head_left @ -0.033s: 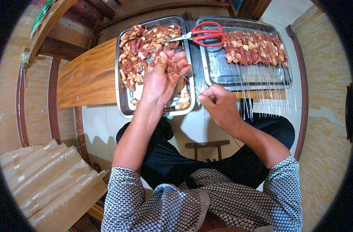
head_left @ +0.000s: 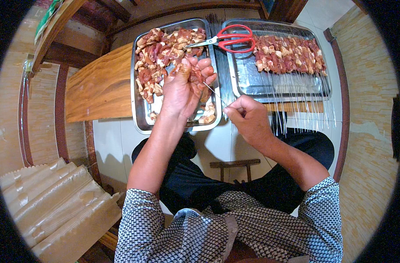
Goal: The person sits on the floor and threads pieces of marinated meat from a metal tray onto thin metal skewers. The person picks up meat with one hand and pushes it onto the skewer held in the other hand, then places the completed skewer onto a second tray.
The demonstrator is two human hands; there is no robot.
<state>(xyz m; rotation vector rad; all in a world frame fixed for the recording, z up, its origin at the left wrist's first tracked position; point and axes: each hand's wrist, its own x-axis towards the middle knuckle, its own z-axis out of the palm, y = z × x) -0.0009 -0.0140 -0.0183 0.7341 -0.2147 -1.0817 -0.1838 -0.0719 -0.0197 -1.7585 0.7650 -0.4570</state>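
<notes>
Over the left steel tray (head_left: 136, 98), my left hand (head_left: 178, 94) is turned palm up, with its fingers curled round a piece of raw meat (head_left: 194, 76). My right hand (head_left: 251, 117) pinches a thin metal skewer (head_left: 214, 91) in front of the gap between the trays. The skewer slants up and left to the meat; its tip is hidden there. Loose raw meat chunks (head_left: 154, 52) lie in the left tray. In the right steel tray (head_left: 250, 83), loaded skewers (head_left: 289, 55) lie side by side, their bare ends jutting over the near rim.
Red-handled scissors (head_left: 215, 40) rest across the facing rims of both trays. Bare skewers (head_left: 226, 72) fill the gap between them. Both trays stand on a wooden bench (head_left: 99, 85). A pleated tan sheet (head_left: 62, 206) is at the lower left, and a small wooden stool (head_left: 235, 164) stands between my legs.
</notes>
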